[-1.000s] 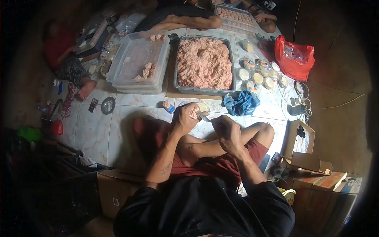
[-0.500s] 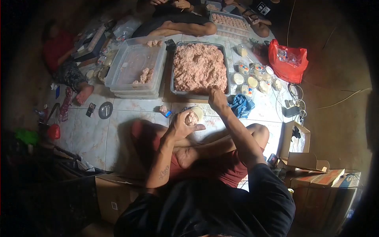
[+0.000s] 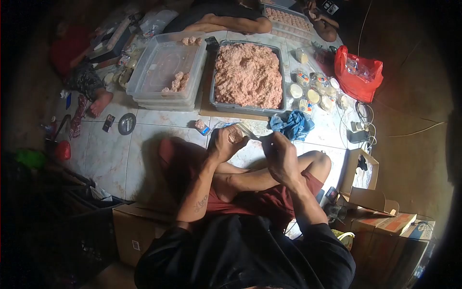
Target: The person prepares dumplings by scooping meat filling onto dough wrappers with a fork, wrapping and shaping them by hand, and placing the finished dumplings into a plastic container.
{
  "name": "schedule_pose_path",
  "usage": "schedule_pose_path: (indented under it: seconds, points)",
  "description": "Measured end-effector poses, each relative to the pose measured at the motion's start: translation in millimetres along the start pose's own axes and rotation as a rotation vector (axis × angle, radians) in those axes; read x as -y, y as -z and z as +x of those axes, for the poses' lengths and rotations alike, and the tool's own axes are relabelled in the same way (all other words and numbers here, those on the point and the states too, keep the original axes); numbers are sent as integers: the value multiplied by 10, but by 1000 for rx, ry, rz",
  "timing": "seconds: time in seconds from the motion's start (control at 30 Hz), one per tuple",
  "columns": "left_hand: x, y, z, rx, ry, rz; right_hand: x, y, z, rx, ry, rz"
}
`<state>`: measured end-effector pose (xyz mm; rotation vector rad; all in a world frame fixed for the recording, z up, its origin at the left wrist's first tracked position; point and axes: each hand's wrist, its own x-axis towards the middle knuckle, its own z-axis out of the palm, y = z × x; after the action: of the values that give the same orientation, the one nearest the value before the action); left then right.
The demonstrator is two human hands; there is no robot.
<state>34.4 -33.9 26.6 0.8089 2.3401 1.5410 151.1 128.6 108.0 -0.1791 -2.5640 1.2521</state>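
My left hand [image 3: 224,146] is curled around a lump of pinkish minced meat [image 3: 235,135]. A pale wrapper edge [image 3: 245,129] shows beside the meat. My right hand [image 3: 280,156] is closed on a thin, flat-looking tool [image 3: 257,137] that points toward the left hand; its exact kind is hard to make out. Beyond both hands stands a grey tub [image 3: 233,107] heaped with minced meat [image 3: 248,74]. A small filled dumpling [image 3: 199,124] sits on a little blue-and-dark box left of my left hand.
Stacked clear plastic boxes [image 3: 161,102] hold a few dumplings. Round wrapper packs [image 3: 313,96], a blue cloth [image 3: 292,125] and a red plastic bag [image 3: 358,79] lie right. A black round dish [image 3: 127,124] is left. Other people sit around the tiled floor; cardboard boxes [image 3: 380,224] stand beside me.
My right hand has come back from the near edge of the meat tub toward my left hand. The left hand stays curled around the meat, its wrapper less visible.
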Motion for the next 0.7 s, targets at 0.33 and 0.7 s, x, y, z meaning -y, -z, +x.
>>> schedule_pose_path:
  seconds: [0.33,0.7]
  points:
    - [172,-11,-94,-142,-167,30,-58,-71,24,79,112,29]
    - [2,203,-98,30,-227,-236,-75,17,-133,27,-177,199]
